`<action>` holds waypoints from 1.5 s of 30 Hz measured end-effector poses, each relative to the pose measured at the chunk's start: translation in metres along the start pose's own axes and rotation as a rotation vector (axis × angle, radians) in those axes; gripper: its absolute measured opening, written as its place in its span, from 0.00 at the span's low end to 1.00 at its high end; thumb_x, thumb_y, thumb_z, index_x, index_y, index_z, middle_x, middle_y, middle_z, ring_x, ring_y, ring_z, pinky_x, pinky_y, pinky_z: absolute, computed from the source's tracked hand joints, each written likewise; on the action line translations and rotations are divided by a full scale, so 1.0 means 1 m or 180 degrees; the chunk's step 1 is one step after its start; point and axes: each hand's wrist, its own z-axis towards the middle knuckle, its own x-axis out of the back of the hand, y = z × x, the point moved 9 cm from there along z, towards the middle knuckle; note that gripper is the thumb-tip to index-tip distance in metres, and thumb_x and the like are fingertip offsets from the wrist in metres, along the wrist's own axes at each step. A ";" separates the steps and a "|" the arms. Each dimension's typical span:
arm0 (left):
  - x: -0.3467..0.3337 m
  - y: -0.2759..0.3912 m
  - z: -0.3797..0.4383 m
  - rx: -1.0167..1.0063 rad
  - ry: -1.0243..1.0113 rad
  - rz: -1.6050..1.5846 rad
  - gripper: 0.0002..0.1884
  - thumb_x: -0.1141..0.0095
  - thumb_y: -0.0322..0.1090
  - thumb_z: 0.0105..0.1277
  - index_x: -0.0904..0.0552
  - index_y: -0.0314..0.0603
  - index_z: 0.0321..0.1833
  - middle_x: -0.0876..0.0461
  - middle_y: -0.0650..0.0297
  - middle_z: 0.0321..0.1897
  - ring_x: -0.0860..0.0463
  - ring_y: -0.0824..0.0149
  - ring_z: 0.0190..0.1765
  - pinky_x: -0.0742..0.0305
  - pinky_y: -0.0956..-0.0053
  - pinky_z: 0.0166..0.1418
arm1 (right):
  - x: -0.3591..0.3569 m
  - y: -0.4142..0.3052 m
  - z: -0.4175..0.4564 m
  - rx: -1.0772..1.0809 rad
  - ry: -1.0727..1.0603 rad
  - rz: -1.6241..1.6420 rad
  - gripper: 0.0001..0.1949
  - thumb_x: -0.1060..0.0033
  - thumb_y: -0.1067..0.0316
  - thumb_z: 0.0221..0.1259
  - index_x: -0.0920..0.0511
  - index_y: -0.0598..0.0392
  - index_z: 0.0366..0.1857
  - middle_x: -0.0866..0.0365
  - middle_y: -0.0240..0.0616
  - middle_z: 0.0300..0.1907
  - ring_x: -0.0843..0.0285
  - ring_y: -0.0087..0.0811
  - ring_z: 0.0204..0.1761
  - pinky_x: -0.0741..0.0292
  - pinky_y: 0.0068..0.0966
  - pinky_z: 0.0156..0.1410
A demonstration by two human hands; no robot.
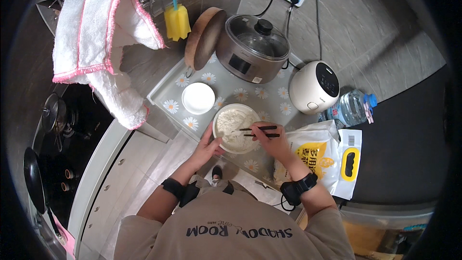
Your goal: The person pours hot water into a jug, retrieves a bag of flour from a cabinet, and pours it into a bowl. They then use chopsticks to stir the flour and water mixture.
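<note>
A white bowl of pale flour sits near the front edge of the daisy-patterned table cover. My left hand grips the bowl's left rim, thumb on the near side. In my right hand is a pair of dark chopsticks, their lighter tips in the flour. Just behind and left of the flour bowl stands a smaller white bowl. A flour bag with a yellow handle lies right of my right hand, its left part partly hidden behind my forearm.
An electric pot with a glass lid stands at the back, beside a round wooden board. Farther right are a cream rice cooker and a water bottle. A towel hangs at left above a hob.
</note>
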 end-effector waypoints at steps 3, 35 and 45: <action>0.003 -0.001 0.000 0.0005 0.0102 -0.0021 0.37 0.53 0.38 0.73 0.60 0.61 0.77 0.27 0.59 0.56 0.18 0.70 0.38 0.21 0.76 0.42 | 0.012 -0.007 0.005 0.0178 0.0107 -0.0041 0.09 0.39 0.67 0.63 0.17 0.61 0.38 0.14 0.40 0.31 0.17 0.21 0.31 0.22 0.18 0.37; 0.001 -0.005 0.001 0.0075 0.0089 -0.0203 0.37 0.53 0.38 0.73 0.60 0.63 0.77 0.26 0.60 0.55 0.19 0.71 0.39 0.21 0.74 0.44 | 0.044 0.015 0.002 -0.0209 0.0602 0.1106 0.11 0.48 0.68 0.67 0.21 0.67 0.39 0.17 0.43 0.30 0.17 0.30 0.25 0.18 0.22 0.31; 0.000 -0.001 0.000 0.0086 0.0083 -0.0219 0.37 0.53 0.38 0.73 0.60 0.63 0.77 0.26 0.60 0.55 0.19 0.71 0.40 0.21 0.74 0.45 | -0.005 -0.001 -0.006 -0.0210 -0.0131 0.0859 0.09 0.44 0.68 0.66 0.19 0.64 0.39 0.17 0.39 0.32 0.17 0.27 0.33 0.18 0.20 0.39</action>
